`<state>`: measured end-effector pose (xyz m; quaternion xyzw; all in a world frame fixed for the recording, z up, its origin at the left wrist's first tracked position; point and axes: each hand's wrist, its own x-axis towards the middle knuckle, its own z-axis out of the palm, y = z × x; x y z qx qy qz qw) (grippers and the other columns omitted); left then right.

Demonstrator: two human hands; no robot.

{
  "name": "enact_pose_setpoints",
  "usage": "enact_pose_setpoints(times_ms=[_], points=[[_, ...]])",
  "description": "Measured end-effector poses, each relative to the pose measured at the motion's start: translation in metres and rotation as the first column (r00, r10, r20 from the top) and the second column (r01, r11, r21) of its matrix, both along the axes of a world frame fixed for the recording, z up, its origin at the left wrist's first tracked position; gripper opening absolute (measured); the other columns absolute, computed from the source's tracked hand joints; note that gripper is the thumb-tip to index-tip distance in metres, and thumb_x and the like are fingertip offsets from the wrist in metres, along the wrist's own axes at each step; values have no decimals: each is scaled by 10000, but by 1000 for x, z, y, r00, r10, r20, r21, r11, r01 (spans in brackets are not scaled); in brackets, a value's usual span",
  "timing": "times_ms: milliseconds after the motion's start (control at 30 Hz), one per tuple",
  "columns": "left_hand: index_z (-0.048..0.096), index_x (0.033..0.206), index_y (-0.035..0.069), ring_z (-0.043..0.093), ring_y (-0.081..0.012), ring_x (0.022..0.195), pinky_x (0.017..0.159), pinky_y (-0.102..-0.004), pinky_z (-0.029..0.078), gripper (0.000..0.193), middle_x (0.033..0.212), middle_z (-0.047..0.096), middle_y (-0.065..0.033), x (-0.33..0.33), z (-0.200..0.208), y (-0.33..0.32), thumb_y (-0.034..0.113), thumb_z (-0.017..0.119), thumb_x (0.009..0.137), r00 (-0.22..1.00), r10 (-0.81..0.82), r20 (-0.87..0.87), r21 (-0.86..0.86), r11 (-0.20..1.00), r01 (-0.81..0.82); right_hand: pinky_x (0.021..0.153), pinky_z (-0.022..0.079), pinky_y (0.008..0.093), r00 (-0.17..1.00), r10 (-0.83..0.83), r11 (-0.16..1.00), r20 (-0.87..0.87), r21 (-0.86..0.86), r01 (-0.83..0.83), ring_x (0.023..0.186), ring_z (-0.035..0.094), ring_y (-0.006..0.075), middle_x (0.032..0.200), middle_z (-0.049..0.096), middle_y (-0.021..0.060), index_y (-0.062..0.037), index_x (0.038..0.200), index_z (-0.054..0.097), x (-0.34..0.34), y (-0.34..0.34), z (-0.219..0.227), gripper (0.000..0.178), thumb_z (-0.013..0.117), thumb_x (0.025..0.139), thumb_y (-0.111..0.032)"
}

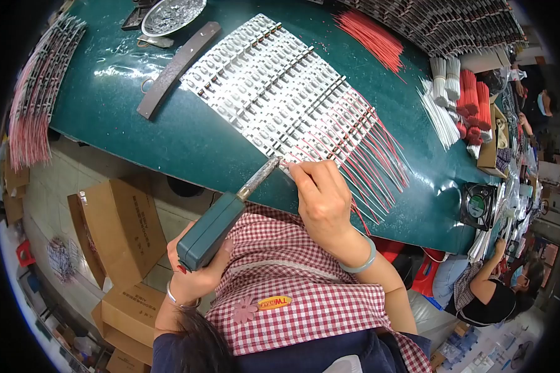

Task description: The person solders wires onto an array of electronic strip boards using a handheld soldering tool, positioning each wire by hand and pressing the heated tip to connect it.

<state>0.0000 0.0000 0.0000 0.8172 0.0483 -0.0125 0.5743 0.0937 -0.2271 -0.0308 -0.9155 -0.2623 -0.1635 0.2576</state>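
My left hand (200,273) is wrapped round a dark green soldering gun (213,229). Its metal barrel slants up and right, with the tip at the near corner of a white circuit board panel (261,81). Close beside that tip, my right hand (323,202) pinches a thin wire, whose end is hidden by the fingers. Red and white wires (376,165) are attached along the panel's right part and fan out over the table edge side. Rows of small parts and slots cover the panel.
The green table (130,146) carries a dark curved bar (177,71), a metal dish (173,15), loose red wires (370,40), white wires (440,115), wired boards (40,87) and a small fan (477,205). Cardboard boxes (127,230) stand below left. Another person (488,286) works at right.
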Motion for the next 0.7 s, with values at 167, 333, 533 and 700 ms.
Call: enact_pose_setpoints(times_ms=[167, 333, 533, 700], points=[[681, 926, -24, 588, -150, 629, 578, -270, 462, 169, 794, 629, -73, 2, 0, 0, -4, 760, 778, 999, -39, -1, 20, 999, 39, 662, 488, 340, 1000, 2, 1000, 19, -20, -2, 794, 563, 243, 911, 603, 105, 64, 1028, 672, 1, 2, 3, 303, 645, 729, 19], [680, 925, -26, 594, -150, 632, 578, -274, 468, 164, 785, 629, -79, 3, 0, 1, -10, 753, 779, 999, -45, 10, 25, 999, 45, 656, 492, 339, 1000, 0, 999, 23, -33, 1, 797, 564, 245, 916, 601, 108, 68, 1023, 671, 0, 3, 0, 302, 647, 726, 19], [699, 973, -34, 645, -152, 691, 638, -275, 515, 186, 836, 682, -75, -13, -5, 0, 15, 762, 805, 992, 107, -72, -111, 987, -115, 649, 491, 338, 1000, 1, 999, 21, -45, 0, 798, 566, 245, 919, 597, 106, 65, 1008, 672, 1, 2, 2, 277, 645, 737, 13], [709, 1030, -34, 664, -147, 738, 680, -278, 533, 229, 903, 723, -72, -14, -7, 6, 45, 776, 825, 976, 182, -117, -154, 968, -199, 624, 503, 351, 999, -35, 998, -3, -43, 35, 766, 593, 251, 881, 626, 99, 20, 1002, 688, 1, 6, 7, 278, 689, 732, 85]])
